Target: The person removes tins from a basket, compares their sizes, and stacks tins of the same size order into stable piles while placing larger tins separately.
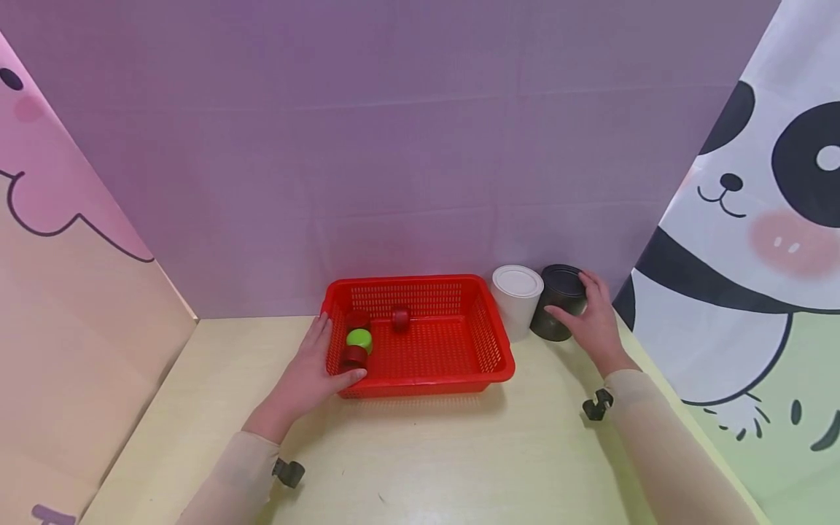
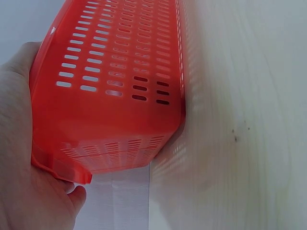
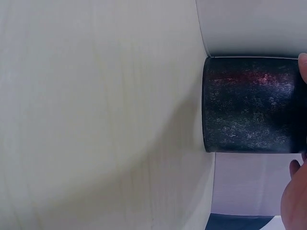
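A red plastic basket (image 1: pixel 420 383) with slotted walls stands on the table near the back wall. My left hand (image 1: pixel 308 372) holds its front left corner, thumb over the front rim and fingers along the left rim. Inside, at the left, lie a green round piece (image 1: pixel 359 339) and dark red ones, including a small red cylinder (image 1: pixel 354 356); another red cylinder (image 1: pixel 400 319) lies near the back. My right hand (image 1: pixel 596 321) grips a black lidded can (image 3: pixel 254 105) near its top, thumb and fingers on opposite sides. A white lidded can (image 1: pixel 516 302) stands between basket and black can.
The pale wooden table (image 1: pixel 420 467) reaches back to a purple cloth wall (image 1: pixel 407 146). A panda-printed panel (image 1: pixel 741 240) rises close along the right, near my right hand, and a pink and beige panel (image 1: pixel 65 292) along the left.
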`<state>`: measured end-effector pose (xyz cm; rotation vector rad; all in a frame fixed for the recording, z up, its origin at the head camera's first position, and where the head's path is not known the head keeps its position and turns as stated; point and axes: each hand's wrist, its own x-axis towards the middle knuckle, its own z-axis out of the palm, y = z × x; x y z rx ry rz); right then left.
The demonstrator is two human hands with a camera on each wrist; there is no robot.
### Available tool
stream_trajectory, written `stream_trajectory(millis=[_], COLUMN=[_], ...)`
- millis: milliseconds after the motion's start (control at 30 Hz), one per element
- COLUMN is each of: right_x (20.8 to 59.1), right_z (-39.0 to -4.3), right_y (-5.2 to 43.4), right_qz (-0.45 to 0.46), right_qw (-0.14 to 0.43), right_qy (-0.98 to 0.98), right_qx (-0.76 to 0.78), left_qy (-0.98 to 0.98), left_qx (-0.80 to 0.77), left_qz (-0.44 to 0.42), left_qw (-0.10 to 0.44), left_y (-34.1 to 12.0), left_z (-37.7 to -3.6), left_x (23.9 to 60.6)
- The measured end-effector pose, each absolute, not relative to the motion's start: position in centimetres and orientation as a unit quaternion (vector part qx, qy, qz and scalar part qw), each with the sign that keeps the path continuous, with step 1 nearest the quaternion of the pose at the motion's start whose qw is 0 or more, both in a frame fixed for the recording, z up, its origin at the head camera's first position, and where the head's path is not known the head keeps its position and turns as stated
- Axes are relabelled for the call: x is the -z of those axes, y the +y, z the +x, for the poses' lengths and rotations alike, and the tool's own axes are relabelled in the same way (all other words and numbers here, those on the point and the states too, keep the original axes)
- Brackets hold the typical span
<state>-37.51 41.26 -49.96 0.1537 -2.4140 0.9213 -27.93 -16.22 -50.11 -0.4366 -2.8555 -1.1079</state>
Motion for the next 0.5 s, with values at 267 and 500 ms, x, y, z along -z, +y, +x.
stream_trajectory(millis=[267,500], right_x=[49.6,48.3], right_z=[-37.1,-36.1], right_y=[41.0,40.5], right_qz=[0.045,0.044], right_qw=[0.276,0.282], right_qy=[-0.892,-0.892], right_qx=[-0.357,-0.35], left_qy=[-0.922,-0.923], left_qx=[0.359,0.357], left_qz=[-0.143,-0.145], left_qw=[0.025,0.026], left_y=[-16.2,-16.3], left_z=[-27.9,-27.8], left_x=[50.1,49.9])
